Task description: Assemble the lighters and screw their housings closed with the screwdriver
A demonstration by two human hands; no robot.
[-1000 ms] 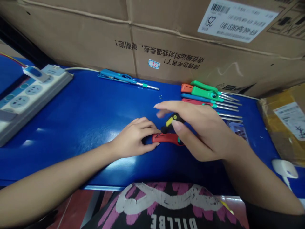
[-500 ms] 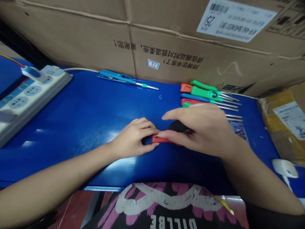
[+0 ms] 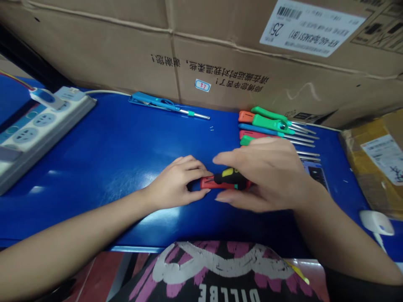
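Observation:
My left hand (image 3: 181,182) rests on the blue table and pinches the end of a red plastic handle (image 3: 207,183) between thumb and fingers. A screwdriver (image 3: 231,176) with a black and yellow grip lies low over the red piece, its tip toward a narrow dark slot near the left end. My right hand (image 3: 267,174) is around the back of the screwdriver, its thumb and forefinger spread either side of the grip; the palm and other fingers are hidden. A small green patch shows beside the red handle's right part, mostly covered.
Several coloured handles with metal rods (image 3: 270,123) lie in a row behind my right hand. A blue handle with a rod (image 3: 154,101) lies at the back, near two tiny pins (image 3: 211,128). A power strip (image 3: 40,126) stands left; a large carton (image 3: 126,46) walls the back.
My right thumb has moved toward me, off the red handle, and the fingers have spread. More of the screwdriver's grip shows. My left hand has stayed in place.

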